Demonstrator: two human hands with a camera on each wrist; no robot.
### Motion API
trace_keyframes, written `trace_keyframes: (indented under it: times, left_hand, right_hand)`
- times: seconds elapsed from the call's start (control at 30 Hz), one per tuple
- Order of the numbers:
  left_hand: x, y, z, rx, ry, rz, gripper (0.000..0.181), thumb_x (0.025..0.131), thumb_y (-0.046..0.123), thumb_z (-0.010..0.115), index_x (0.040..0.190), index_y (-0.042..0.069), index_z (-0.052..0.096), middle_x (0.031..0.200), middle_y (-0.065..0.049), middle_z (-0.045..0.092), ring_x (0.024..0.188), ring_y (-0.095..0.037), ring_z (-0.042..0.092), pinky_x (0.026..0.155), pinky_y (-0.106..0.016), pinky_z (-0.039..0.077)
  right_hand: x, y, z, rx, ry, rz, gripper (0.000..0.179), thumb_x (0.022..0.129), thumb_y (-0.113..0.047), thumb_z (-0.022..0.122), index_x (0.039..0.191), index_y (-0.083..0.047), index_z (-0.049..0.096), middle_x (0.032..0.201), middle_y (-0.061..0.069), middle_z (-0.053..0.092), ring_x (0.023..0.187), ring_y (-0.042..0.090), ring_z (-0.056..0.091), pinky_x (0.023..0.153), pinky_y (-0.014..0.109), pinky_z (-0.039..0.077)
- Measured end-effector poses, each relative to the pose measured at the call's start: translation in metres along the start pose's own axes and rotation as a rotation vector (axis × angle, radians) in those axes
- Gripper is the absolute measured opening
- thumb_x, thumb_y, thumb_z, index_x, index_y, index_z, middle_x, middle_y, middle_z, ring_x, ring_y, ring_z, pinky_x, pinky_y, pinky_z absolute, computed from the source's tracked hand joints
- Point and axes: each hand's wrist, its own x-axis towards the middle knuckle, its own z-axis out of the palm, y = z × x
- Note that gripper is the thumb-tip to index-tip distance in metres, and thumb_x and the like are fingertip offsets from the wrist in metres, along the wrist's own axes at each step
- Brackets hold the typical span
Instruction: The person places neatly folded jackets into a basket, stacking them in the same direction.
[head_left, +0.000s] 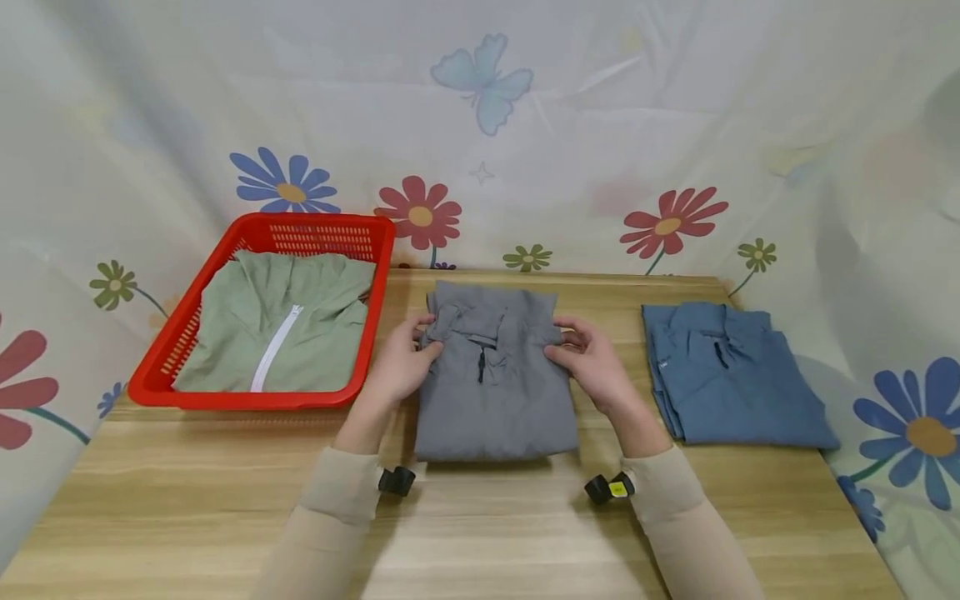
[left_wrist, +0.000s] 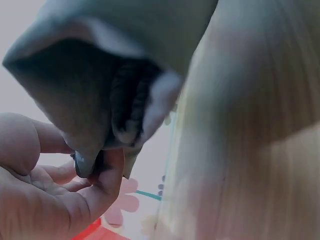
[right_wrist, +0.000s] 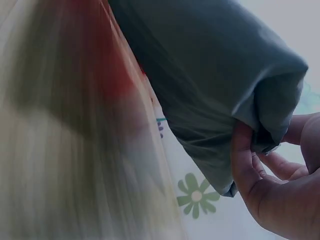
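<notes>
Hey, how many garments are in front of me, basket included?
3: a green garment in the red basket, a gray garment gripped by your left hand and right hand, and a blue garment on the table to the right. More may be hidden beneath the green garment.

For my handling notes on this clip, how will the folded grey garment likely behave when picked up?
The grey garment is probably floppy: its cloth shows soft creases. Its folds may open if only one side is lifted, since gaps show between layers near the left fingers. It seems unlikely to roll, being folded flat.
</notes>
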Motion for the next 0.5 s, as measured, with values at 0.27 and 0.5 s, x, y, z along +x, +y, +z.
trace_keyframes:
  times: [0.27, 0.5]
  left_hand:
    - [-0.014, 0.008, -0.016, -0.04, -0.019, 0.007, 0.043, 0.095, 0.013, 0.06, 0.136, 0.009, 0.048, 0.116, -0.015, 0.057, 0.099, -0.028, 0.052, 0.078, -0.038, 0.046]
    - [-0.018, 0.017, -0.038, -0.106, -0.036, 0.065, 0.044, 0.096, 0.01, 0.058, 0.137, 0.003, 0.045, 0.136, -0.02, 0.047, 0.122, -0.032, 0.045, 0.096, -0.046, 0.041]
  right_hand:
    - [-0.002, -0.011, 0.012, -0.081, 0.005, -0.038, 0.049, 0.091, -0.007, 0.065, 0.137, -0.006, 0.048, 0.116, 0.014, 0.052, 0.104, 0.025, 0.056, 0.076, 0.031, 0.049]
    - [0.002, -0.031, 0.021, -0.097, -0.039, -0.11, 0.047, 0.09, -0.009, 0.066, 0.134, -0.006, 0.05, 0.114, 0.015, 0.053, 0.106, 0.028, 0.057, 0.082, 0.036, 0.049]
